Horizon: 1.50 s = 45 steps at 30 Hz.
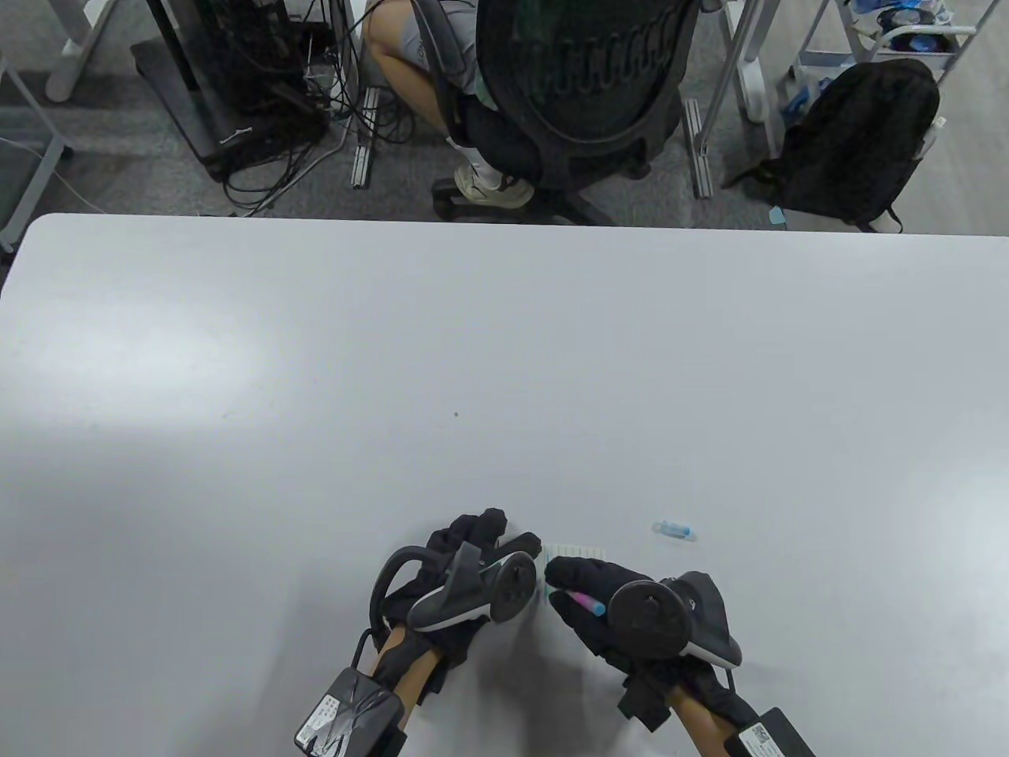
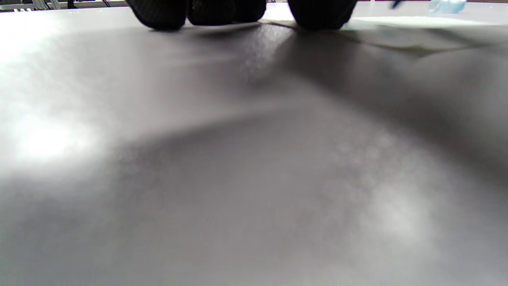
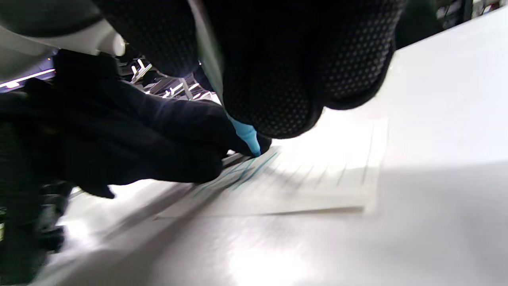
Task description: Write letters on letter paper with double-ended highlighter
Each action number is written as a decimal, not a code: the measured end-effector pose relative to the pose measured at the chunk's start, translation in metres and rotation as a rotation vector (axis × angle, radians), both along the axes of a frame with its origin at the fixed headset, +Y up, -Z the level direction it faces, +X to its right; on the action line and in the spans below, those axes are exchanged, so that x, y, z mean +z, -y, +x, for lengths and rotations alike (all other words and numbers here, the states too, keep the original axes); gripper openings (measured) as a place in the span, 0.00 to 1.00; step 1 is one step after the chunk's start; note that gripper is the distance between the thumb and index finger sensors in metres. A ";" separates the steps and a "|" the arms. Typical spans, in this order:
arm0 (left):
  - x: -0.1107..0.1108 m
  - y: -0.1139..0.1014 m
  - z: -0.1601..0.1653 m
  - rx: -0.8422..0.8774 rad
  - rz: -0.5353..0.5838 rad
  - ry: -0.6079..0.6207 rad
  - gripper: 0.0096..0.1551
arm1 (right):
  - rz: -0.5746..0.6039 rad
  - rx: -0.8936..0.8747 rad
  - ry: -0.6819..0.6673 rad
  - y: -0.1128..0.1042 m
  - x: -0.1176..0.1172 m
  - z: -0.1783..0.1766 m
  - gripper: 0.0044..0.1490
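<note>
Blue tip of highlighter (image 3: 249, 137) down on paper (image 3: 317, 178), pinched low on the barrel by right hand (image 1: 599, 603), fingers curled round it. Left hand (image 1: 465, 552) just beside, fingers laid flat on the near edge of the sheet, pinning it to the bench (image 1: 504, 378). Loose cap (image 1: 676, 529) lying a little beyond the right grip. Light, stiff, smooth barrel, probably: best held close to the tip. Thin sheet, likely to slide or crease unless pinned.
</note>
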<state>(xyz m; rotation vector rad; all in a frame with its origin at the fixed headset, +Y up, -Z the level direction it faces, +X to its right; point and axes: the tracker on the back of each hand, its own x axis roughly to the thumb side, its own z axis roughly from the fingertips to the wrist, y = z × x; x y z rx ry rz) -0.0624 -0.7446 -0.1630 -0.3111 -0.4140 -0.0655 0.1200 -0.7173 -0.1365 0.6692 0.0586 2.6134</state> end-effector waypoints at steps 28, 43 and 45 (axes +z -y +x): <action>-0.001 0.000 -0.001 -0.006 -0.001 0.000 0.29 | 0.032 0.077 -0.028 -0.004 0.017 0.003 0.31; 0.001 0.001 0.002 -0.032 -0.004 0.020 0.30 | 0.068 0.069 0.076 -0.008 0.010 0.019 0.31; 0.001 0.001 0.003 -0.037 -0.009 0.028 0.30 | 0.075 0.085 0.099 -0.007 0.008 0.021 0.31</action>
